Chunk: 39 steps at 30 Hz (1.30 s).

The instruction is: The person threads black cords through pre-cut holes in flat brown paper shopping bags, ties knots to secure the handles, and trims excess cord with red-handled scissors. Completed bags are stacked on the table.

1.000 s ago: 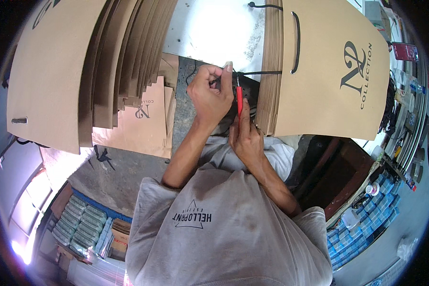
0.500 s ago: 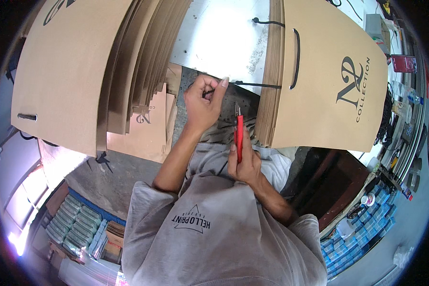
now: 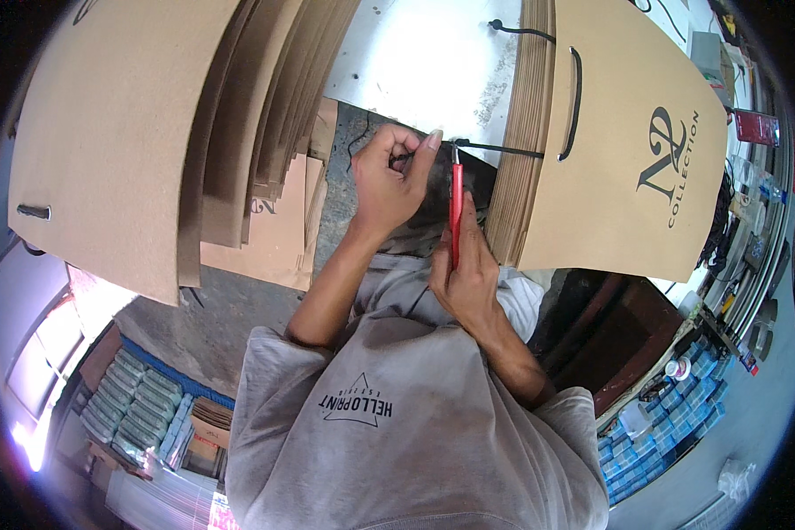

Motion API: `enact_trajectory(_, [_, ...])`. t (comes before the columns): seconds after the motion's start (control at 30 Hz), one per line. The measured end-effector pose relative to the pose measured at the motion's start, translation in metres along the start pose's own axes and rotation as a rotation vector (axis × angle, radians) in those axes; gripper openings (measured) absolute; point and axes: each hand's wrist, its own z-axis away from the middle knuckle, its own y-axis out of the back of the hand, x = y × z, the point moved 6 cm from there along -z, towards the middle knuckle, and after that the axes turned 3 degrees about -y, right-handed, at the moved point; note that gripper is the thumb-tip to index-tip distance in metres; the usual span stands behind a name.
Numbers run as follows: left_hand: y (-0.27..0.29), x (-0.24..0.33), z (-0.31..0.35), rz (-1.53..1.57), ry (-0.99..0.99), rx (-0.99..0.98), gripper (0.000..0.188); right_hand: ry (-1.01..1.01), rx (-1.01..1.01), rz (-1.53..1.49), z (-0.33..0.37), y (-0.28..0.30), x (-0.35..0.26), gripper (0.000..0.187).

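Black cord (image 3: 503, 149), partly hidden, pinched in left fingers (image 3: 427, 157); right fingers (image 3: 469, 216) clasp red snips (image 3: 457, 190).

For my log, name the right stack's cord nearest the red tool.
The lower cord, its end by the red tool; the upper cord lies farther away.

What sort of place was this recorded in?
Likely a small paper-bag workshop: brown paper bags with black cord handles are stacked at right, more bags at left, and the right hand holds a red-handled tool.

Snips (image 3: 457, 212) are between the left bag stack (image 3: 115, 150) and the right bag stack (image 3: 614, 177).
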Motion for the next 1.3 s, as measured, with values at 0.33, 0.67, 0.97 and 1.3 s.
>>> enact_trajectory(0.33, [0.002, 0.013, -0.003, -0.082, -0.026, -0.001, 0.027, -0.008, 0.009, 0.028, -0.002, 0.002, -0.002, 0.066])
enact_trajectory(0.67, [0.003, 0.011, -0.004, -0.144, -0.018, 0.031, 0.038, -0.054, -0.015, 0.063, -0.002, -0.002, -0.005, 0.071])
enact_trajectory(0.97, [-0.001, 0.029, -0.007, -0.184, -0.114, 0.036, 0.038, -0.156, -0.059, -0.066, 0.004, 0.001, 0.000, 0.074])
enact_trajectory(1.3, [-0.002, 0.024, -0.007, -0.137, -0.083, 0.085, 0.038, -0.352, -0.140, 0.013, -0.003, -0.018, 0.013, 0.046])
